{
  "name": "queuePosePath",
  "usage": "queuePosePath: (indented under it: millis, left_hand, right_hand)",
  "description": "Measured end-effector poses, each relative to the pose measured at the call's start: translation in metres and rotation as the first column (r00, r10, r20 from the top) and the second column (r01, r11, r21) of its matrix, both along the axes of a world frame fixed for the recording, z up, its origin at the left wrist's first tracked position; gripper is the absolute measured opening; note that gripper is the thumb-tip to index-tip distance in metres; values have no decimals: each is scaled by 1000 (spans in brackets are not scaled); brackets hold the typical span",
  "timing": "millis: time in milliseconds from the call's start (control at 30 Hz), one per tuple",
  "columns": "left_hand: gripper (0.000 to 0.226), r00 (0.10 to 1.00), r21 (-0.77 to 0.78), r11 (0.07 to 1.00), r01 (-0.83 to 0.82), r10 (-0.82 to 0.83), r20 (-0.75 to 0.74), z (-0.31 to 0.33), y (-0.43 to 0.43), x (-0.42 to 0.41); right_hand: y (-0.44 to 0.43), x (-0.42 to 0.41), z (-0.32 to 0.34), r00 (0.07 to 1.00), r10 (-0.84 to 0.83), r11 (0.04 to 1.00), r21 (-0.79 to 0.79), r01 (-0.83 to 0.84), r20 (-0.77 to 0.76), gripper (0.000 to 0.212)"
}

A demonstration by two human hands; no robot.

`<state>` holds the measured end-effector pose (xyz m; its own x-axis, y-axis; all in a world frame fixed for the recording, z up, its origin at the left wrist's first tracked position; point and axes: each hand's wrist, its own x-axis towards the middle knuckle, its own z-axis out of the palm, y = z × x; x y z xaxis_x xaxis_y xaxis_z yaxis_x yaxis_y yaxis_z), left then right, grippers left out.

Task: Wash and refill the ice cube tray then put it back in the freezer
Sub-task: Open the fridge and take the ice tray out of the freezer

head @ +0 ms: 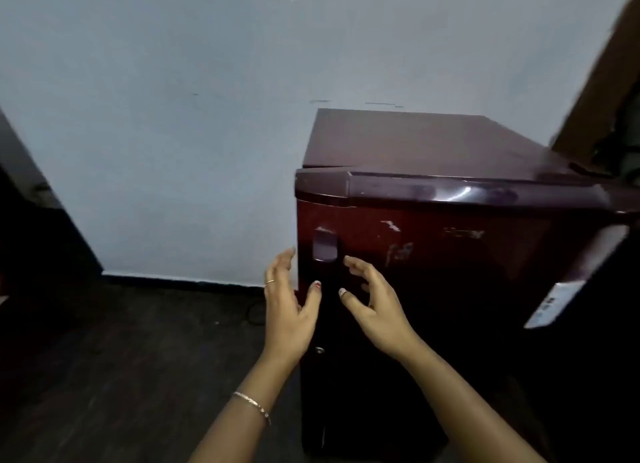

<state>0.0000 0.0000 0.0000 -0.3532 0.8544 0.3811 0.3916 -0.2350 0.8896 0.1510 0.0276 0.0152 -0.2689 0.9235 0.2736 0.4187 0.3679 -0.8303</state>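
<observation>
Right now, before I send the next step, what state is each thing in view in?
Dark red glossy metal fridge: door shut.
Left hand: open, empty, at the door's left edge.
Right hand: open, fingers spread, empty, before the door front.
Ice cube tray: not in view.

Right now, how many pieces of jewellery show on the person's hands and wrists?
2: a thin ring on the left hand, a slim gold-toned bracelet on that wrist. The right hand shows none; others may be hidden.
</observation>
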Motion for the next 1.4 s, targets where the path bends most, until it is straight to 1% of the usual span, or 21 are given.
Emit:
queuePosePath:
  millis: [67, 200, 267, 367, 500, 667, 800, 900, 1100, 1167, 1233, 1267, 1400]
  left_hand:
    - [64, 1000, -49, 998, 26, -26, 3, -1, 5, -8]
    - [62, 997, -126, 990, 63, -57, 51, -7, 17, -23]
    - [58, 994, -149, 985, 89, -80, 69, -9, 21, -28]
    - [52, 984, -188, 970, 154, -133, 122, -15, 28, -29]
    - [48, 968, -178, 964, 197, -161, 195, -16, 32, -22]
    - [45, 969, -165, 969, 184, -151, 194, -20, 29, -21]
    - [45, 972, -160, 971, 176, -145, 186, -19, 23, -26]
    - [41, 969, -160, 971, 178, -146, 198, -13, 15, -31]
    - [21, 950, -87, 975, 207, -179, 255, -1, -23, -21]
    - [21, 939, -89, 967, 237, -205, 277, -4, -41, -12]
    - [27, 924, -92, 958, 271, -232, 304, -6, -63, -1]
    - [30, 916, -94, 951, 293, -251, 313, -7, -75, 7]
    - [29, 881, -128, 920, 370, -304, 364, -3, -126, 37]
  right_hand:
    - [9, -16, 4, 995, 12, 996, -84, -21, -101, 49]
    - [19, -44, 2, 984, 23, 979, -195, -57, -174, 43]
    - [19, -52, -3, 978, 12, 979, -198, -55, -209, 44]
    - [18, -59, -8, 967, -48, 981, -194, -1, -248, 40]
    - [18, -60, -10, 956, -73, 981, -192, 18, -284, 39]
    - [15, -58, -7, 963, -87, 977, -210, 32, -257, 39]
    - [9, -56, -6, 963, -116, 977, -204, 67, -242, 33]
    - [-12, -51, -9, 957, -129, 979, -188, 81, -260, 28]
    - [-87, -23, -16, 909, -133, 982, -178, 67, -395, 19]
    - [-113, -9, -15, 895, -131, 982, -179, 59, -427, 20]
    - [-138, 6, -14, 882, -138, 982, -181, 61, -451, 21]
    - [-152, 14, -14, 877, -150, 981, -182, 72, -456, 23]
    - [-200, 45, -18, 850, -226, 969, -198, 147, -475, 25]
